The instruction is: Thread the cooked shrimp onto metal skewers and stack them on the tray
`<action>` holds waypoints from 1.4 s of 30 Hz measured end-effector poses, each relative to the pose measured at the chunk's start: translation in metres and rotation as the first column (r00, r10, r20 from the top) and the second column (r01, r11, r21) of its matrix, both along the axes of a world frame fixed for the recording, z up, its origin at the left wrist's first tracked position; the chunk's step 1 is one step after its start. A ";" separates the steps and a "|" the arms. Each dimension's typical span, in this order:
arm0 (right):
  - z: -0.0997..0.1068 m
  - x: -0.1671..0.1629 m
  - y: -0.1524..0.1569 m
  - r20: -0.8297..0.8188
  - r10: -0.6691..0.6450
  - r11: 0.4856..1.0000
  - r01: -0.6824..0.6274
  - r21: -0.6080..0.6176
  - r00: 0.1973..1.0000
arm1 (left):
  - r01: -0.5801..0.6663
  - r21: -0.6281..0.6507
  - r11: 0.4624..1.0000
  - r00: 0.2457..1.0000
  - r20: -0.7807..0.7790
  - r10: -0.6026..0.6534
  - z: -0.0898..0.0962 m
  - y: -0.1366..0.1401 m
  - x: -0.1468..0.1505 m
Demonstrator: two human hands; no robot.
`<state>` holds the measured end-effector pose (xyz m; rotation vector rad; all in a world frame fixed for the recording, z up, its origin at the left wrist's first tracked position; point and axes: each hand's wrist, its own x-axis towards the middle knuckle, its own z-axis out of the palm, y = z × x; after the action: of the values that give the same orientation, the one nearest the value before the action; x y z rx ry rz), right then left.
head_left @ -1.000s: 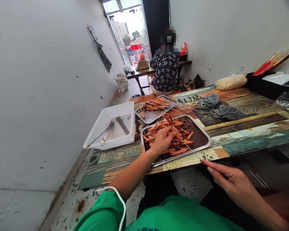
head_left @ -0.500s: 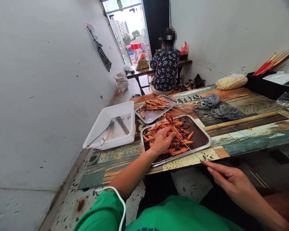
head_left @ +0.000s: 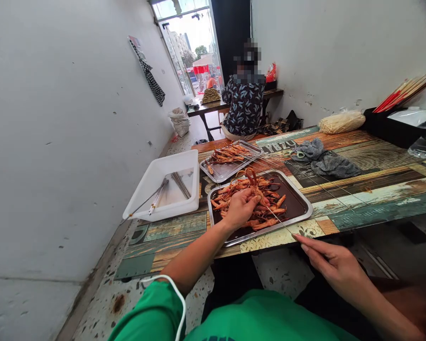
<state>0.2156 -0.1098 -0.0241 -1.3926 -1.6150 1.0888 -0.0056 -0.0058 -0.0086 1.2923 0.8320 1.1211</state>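
Observation:
My left hand (head_left: 242, 206) is closed on a reddish-brown duck tongue (head_left: 258, 189) with curled strands standing up. It is held above a metal tray (head_left: 307, 208) of more duck tongues (head_left: 270, 222) in dark sauce. In my right hand (head_left: 326, 253), by the table's front edge, the thumb and fingers pinch a thin metal skewer (head_left: 281, 221). The skewer runs up and left to the duck tongue in my left hand. Whether its tip is inside the meat is hidden by my fingers.
A second tray (head_left: 218, 176) holds skewered pieces. At left stands a white tub (head_left: 145, 180) with metal skewers. A grey cloth (head_left: 332, 163), loose skewers and a black box (head_left: 386, 125) of sticks lie right. Beyond, a person (head_left: 244, 104) sits at another table.
My right hand has shifted slightly up and left along the skewer's line, toward my left hand. The left hand stays almost still with the duck tongue.

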 end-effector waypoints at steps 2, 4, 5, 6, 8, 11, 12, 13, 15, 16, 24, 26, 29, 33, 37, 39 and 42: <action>0.000 0.000 0.002 -0.129 -0.003 0.990 -0.015 -0.139 0.992 | 0.010 -0.023 1.000 1.000 0.019 -0.009 0.001 0.000 -0.001; -0.001 0.000 0.005 -0.250 -0.015 0.962 -0.054 -0.268 0.968 | 0.021 -0.043 0.999 0.999 0.049 -0.019 0.001 0.001 -0.001; -0.002 0.001 0.006 -0.301 -0.022 0.946 -0.078 -0.315 0.953 | 0.026 -0.053 0.998 0.997 0.068 -0.022 0.001 0.002 -0.002; -0.004 0.002 0.007 -0.344 -0.031 0.931 -0.098 -0.351 0.939 | 0.029 -0.065 0.997 0.996 0.087 -0.023 0.001 0.002 -0.002; -0.008 0.004 0.009 -0.402 -0.048 0.910 -0.126 -0.395 0.914 | 0.033 -0.107 0.994 0.991 0.130 -0.019 0.001 0.002 -0.002; -0.016 0.006 0.009 -0.428 -0.057 0.912 -0.127 -0.391 0.902 | 0.042 -0.172 0.984 0.984 0.180 -0.010 0.001 0.003 -0.002; -0.018 0.007 0.009 -0.426 -0.055 0.919 -0.121 -0.376 0.903 | 0.045 -0.182 0.982 0.982 0.188 -0.010 0.001 0.002 -0.002; -0.020 0.007 0.009 -0.421 -0.052 0.925 -0.116 -0.362 0.906 | 0.047 -0.184 0.982 0.981 0.193 -0.011 0.000 0.002 -0.002; -0.022 0.006 0.008 -0.414 -0.047 0.935 -0.107 -0.339 0.909 | 0.047 -0.179 0.983 0.980 0.198 -0.011 0.000 0.002 -0.001; -0.022 0.005 0.007 -0.414 -0.047 0.938 -0.102 -0.331 0.909 | 0.045 -0.175 0.984 0.979 0.202 -0.009 0.000 0.001 -0.001; -0.018 -0.003 0.007 -0.656 -0.148 0.836 -0.261 -0.482 0.740 | 0.043 -0.178 0.983 0.977 0.212 -0.005 -0.001 0.002 -0.001; -0.018 -0.004 0.008 -0.727 -0.169 0.791 -0.349 -0.503 0.666 | 0.053 -0.183 0.982 0.973 0.229 -0.010 0.000 0.002 -0.001; -0.019 -0.004 0.009 -0.733 -0.162 0.789 -0.359 -0.499 0.661 | 0.055 -0.188 0.981 0.966 0.259 -0.005 0.003 0.002 -0.001; -0.023 -0.001 0.008 -0.612 -0.106 0.862 -0.234 -0.450 0.784 | 0.031 -0.194 0.980 0.961 0.275 0.024 0.004 0.001 0.000; -0.027 -0.002 0.006 -0.417 -0.024 0.956 -0.102 -0.275 0.909 | 0.028 -0.213 0.977 0.962 0.271 0.032 0.003 0.000 0.002; -0.028 -0.005 0.005 -0.312 -0.015 0.987 -0.036 -0.159 0.950 | 0.027 -0.216 0.976 0.964 0.263 0.031 0.002 -0.001 0.004; -0.025 -0.010 0.004 -0.170 -0.027 0.999 0.022 -0.032 0.985 | 0.027 -0.207 0.978 0.967 0.254 0.027 0.002 -0.003 0.005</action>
<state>0.2052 -0.1057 -0.0494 -1.2975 -1.4607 1.1887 -0.0008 -0.0088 -0.0064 0.9501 0.7347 1.1397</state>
